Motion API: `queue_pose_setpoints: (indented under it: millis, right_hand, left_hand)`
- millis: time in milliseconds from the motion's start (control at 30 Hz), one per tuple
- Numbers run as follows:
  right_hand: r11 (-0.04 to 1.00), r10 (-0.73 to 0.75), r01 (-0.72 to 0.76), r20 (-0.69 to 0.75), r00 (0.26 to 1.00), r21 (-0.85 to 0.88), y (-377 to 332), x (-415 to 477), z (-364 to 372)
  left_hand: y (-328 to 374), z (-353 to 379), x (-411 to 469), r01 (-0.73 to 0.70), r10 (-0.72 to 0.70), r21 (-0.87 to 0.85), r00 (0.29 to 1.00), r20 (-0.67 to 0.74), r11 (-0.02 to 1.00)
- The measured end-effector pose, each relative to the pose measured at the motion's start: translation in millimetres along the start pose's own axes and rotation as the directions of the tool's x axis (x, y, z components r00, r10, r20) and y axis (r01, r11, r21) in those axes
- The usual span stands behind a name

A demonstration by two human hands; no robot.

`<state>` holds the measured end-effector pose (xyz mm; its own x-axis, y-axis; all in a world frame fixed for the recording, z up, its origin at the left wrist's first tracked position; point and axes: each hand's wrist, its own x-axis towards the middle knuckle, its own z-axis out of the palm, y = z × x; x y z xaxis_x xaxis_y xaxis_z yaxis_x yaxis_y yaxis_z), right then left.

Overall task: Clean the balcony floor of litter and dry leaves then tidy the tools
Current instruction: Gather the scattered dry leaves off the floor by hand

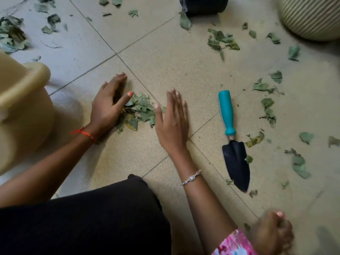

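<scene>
A small heap of dry green leaves point(139, 111) lies on the beige tiled floor point(165, 61) between my two hands. My left hand point(108, 105) rests on the floor at the heap's left side, fingers straight, thumb touching the leaves. My right hand point(172, 118) lies flat on the tiles at the heap's right edge, fingers straight and together. A hand trowel point(231, 142) with a teal handle and black blade lies on the floor to the right of my right hand.
A tan plastic bin point(20, 100) stands at the left. A ribbed cream pot point(312, 17) and a black pot point(204, 6) sit at the top. Loose leaves point(220, 40) lie scattered across the upper and right tiles. My black-clad knee point(88, 221) and bare foot point(272, 234) fill the bottom.
</scene>
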<state>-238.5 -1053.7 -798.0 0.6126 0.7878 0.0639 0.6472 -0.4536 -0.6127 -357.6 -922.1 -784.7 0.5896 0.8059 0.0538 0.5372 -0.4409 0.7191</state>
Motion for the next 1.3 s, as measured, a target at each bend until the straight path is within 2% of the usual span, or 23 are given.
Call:
queue_pose_setpoints:
  millis: [100, 200, 267, 333, 367, 433, 500, 567, 633, 733, 833, 867, 933, 1000, 1033, 1100, 1200, 1233, 1300]
  right_hand:
    - [0.994, -0.018, 0.014, -0.036, 0.999, -0.108, -17, 1, 13]
    - [0.99, -0.109, 0.114, 0.068, 0.992, -0.077, -32, 4, 17]
    - [0.977, -0.156, 0.127, 0.17, 0.973, 0.172, -38, 9, 11]
    - [0.892, -0.098, 0.002, 0.188, 0.977, 0.452, -35, 14, -1]
    - [0.857, -0.059, -0.035, 0.165, 0.984, 0.514, -31, 17, -7]
    - [0.86, -0.023, -0.057, 0.15, 0.988, 0.507, -19, 19, -14]
    - [0.905, -0.023, -0.062, 0.194, 0.981, 0.42, -10, 14, -17]
    - [0.953, -0.052, -0.017, 0.22, 0.974, 0.301, -11, 6, -15]
    - [0.961, -0.056, -0.008, 0.224, 0.973, 0.278, -15, 0, -12]
    - [0.912, -0.012, -0.052, 0.153, 0.988, 0.406, -16, -10, -16]
    - [0.903, -0.032, 0.044, -0.035, 0.999, 0.427, -7, -19, -28]
    - [0.902, -0.04, 0.073, -0.087, 0.995, 0.425, -1, -21, -35]
    - [0.897, -0.034, 0.088, -0.13, 0.991, 0.433, 10, -22, -56]
    - [0.876, 0.047, 0.017, -0.119, 0.992, 0.481, 27, -20, -86]
    - [0.859, 0.108, -0.038, -0.108, 0.988, 0.51, 38, -21, -103]
    - [0.84, 0.21, -0.125, -0.103, 0.972, 0.529, 64, -24, -136]
    - [0.861, 0.288, -0.259, -0.001, 0.958, 0.438, 103, -40, -181]
    - [0.87, 0.311, -0.306, 0.051, 0.949, 0.388, 114, -48, -191]
    - [0.868, 0.349, -0.382, 0.158, 0.924, 0.317, 132, -67, -202]
  left_hand:
    - [0, 1, 3, -0.053, 0.052, 0.035, 0.998, 0.041, 0.998]
    - [-2, -2, 3, -0.057, 0.056, 0.015, 0.997, 0.054, 0.998]
    - [-5, -3, 5, -0.027, 0.029, -0.024, 0.997, 0.068, 0.999]
    - [-5, -6, 6, 0.007, 0.0, -0.07, 0.996, 0.094, 0.998]
    - [-5, -7, 7, 0.012, -0.004, -0.076, 0.995, 0.099, 0.997]
    - [-4, -7, 9, 0.008, -0.006, -0.011, 0.992, 0.122, 1.0]
    - [-3, -6, 8, 0.006, -0.006, 0.005, 0.99, 0.144, 1.0]
    - [-7, -5, 7, 0.03, -0.018, -0.082, 0.99, 0.137, 0.996]
    - [-10, -6, 9, 0.075, -0.049, -0.199, 0.99, 0.133, 0.977]
    - [-10, -3, 9, 0.101, -0.066, -0.293, 0.99, 0.128, 0.951]
    - [-11, -2, 10, 0.143, -0.101, -0.345, 0.986, 0.136, 0.928]
    - [-9, -1, 10, 0.153, -0.114, -0.335, 0.984, 0.134, 0.93]
    - [1, 1, 13, 0.102, -0.095, -0.166, 0.994, 0.051, 0.981]
    - [29, 9, 16, -0.019, 0.019, 0.008, 1.0, -0.015, 1.0]
    - [48, 16, 17, -0.106, 0.105, 0.038, 0.994, 0.009, 0.994]
    - [86, 35, 17, -0.327, 0.317, 0.029, 0.931, 0.18, 0.945]
    - [141, 72, 1, -0.602, 0.562, -0.075, 0.683, 0.466, 0.795]
    - [157, 83, -9, -0.649, 0.603, -0.112, 0.611, 0.512, 0.753]
    - [175, 104, -38, -0.71, 0.656, -0.147, 0.525, 0.542, 0.689]
